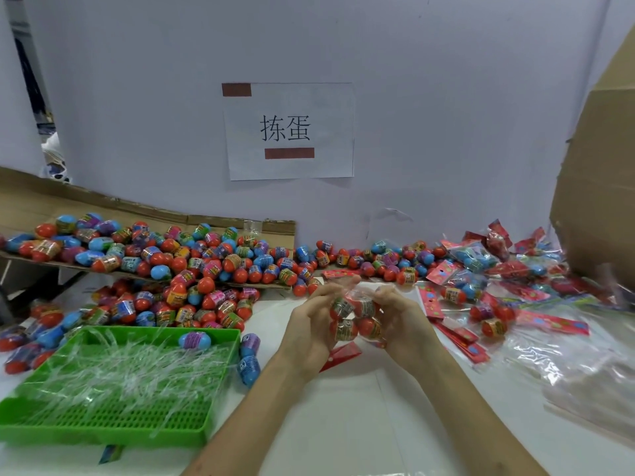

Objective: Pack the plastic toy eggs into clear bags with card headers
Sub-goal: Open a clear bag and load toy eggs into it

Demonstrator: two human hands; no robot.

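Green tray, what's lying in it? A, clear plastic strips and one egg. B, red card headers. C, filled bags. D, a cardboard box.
A: the green tray holds a tangle of clear plastic strips, with one blue and purple egg at its far right corner.

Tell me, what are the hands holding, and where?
A clear bag of toy eggs, held by its sides between the left hand and right hand.
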